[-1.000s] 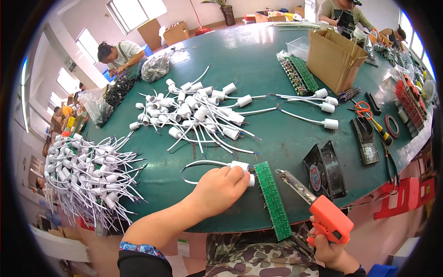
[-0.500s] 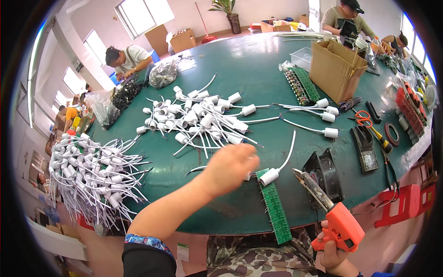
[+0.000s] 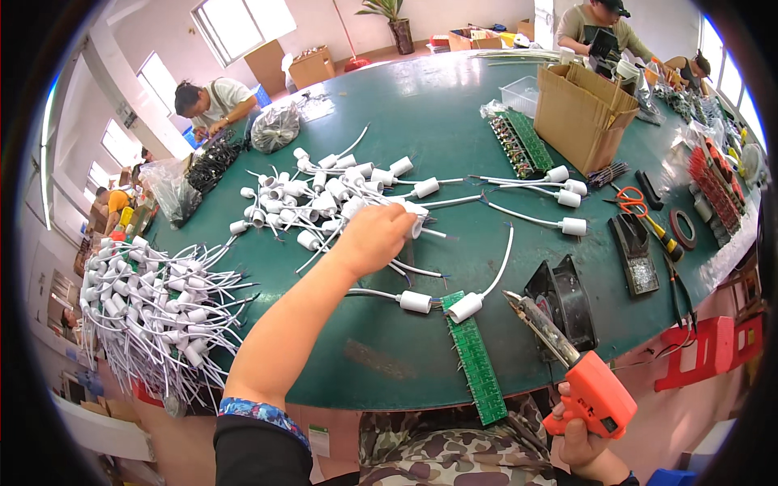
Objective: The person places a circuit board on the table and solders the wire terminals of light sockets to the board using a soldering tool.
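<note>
My left hand reaches over the green table into a pile of white lamp sockets with white leads; its fingers close on one socket at the pile's near edge. My right hand grips an orange soldering gun at the table's near edge, tip pointing up-left. A long green circuit strip lies in front of me with two white sockets at its far end.
A heap of wired sockets hangs over the left edge. A cardboard box, more green boards, orange scissors, tape rolls and black holders sit right. Other people work at the far side.
My left hand left the two sockets by the circuit strip and moved forward to the socket pile. The soldering gun stayed low at my right.
</note>
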The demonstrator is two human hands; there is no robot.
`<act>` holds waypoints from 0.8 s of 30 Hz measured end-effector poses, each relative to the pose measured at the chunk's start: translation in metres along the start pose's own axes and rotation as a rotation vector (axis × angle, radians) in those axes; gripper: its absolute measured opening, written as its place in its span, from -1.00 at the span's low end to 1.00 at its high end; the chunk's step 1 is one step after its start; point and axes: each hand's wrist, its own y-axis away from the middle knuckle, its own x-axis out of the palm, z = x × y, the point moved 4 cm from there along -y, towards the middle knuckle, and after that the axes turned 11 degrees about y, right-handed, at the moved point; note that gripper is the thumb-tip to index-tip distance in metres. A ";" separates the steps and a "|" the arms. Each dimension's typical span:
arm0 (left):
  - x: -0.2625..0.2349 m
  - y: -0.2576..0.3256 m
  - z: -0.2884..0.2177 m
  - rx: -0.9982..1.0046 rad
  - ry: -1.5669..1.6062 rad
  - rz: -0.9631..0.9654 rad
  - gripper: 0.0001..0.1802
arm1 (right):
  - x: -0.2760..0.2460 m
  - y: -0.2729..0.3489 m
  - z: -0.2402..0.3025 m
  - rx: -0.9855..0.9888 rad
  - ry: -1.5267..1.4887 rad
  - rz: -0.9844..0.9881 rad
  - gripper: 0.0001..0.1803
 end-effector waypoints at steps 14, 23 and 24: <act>-0.135 0.067 -0.125 0.350 0.000 -0.655 -0.48 | 0.005 0.010 -0.004 0.115 -0.137 -0.030 -0.30; 0.007 0.090 -0.134 0.075 0.438 -0.207 -0.68 | 0.013 0.003 0.005 0.076 -0.045 0.035 -0.38; 0.010 0.091 -0.135 0.104 0.424 -0.243 -0.68 | 0.014 -0.002 0.009 -0.032 0.051 0.136 -0.40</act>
